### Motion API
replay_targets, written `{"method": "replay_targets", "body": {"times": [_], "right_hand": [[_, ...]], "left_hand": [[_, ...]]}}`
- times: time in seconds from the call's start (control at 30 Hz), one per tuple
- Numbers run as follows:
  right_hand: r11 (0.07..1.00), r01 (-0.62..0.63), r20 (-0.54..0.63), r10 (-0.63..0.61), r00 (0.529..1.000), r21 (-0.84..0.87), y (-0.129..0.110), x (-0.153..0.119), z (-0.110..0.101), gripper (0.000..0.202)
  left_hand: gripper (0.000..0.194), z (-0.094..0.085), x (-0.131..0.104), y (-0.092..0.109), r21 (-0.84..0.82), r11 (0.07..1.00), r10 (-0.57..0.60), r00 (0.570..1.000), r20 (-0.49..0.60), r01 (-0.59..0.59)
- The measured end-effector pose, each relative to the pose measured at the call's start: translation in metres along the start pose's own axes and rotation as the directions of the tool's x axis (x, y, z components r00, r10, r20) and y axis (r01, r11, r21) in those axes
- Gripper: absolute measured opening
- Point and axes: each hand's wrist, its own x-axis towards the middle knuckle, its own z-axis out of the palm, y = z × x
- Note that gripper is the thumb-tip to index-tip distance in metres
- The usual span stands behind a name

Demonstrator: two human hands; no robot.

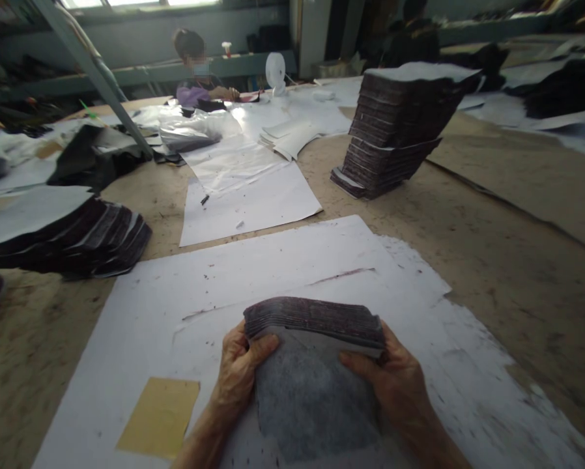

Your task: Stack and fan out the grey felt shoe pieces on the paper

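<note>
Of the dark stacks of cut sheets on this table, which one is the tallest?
The stack at the far right, beyond the white paper: it rises high and leans, while the left one lies low and fanned out.

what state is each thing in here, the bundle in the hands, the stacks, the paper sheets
left hand: shut on the bundle's left edge
right hand: shut on the bundle's right edge
bundle of dark cut pieces: held in both hands, tilted over the paper
tall stack: standing, leaning
fanned pile: slumped and spread
big paper sheet: flat, smudged
tan card: lying flat on the paper
</note>
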Motion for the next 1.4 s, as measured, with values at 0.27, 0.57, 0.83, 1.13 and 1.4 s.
{"method": "replay_targets", "body": {"times": [0.27, 0.57, 0.83, 1.13, 1.4], "right_hand": [[0.997, 0.013, 0.092, -0.006, 0.996, -0.078, 0.007, 0.000, -0.007, 0.044], [0.980, -0.179, 0.223, 0.157, 0.962, 0.084, -0.026, 0.015, 0.000, 0.046], [0.997, 0.078, 0.029, -0.079, 0.996, 0.009, -0.028, -0.017, 0.002, 0.031], [0.959, 0.229, -0.035, -0.238, 0.971, -0.168, -0.019, -0.018, -0.005, 0.017], [0.928, -0.247, 0.255, 0.176, 0.951, 0.278, -0.023, -0.009, -0.017, 0.051]], "left_hand": [[0.021, -0.009, -0.001, -0.006, 0.056, 0.998, 0.036, 0.998, 0.042, -0.038], [0.031, -0.006, -0.003, -0.005, 0.108, 0.987, 0.118, 0.993, 0.029, -0.120], [0.034, 0.010, -0.009, 0.031, -0.113, 0.967, -0.218, 0.971, 0.097, 0.229], [0.031, 0.011, -0.013, 0.017, 0.088, 0.996, -0.028, 0.987, 0.158, 0.014], [0.029, 0.020, -0.014, 0.020, 0.232, 0.965, 0.092, 0.985, 0.144, -0.124]]}}
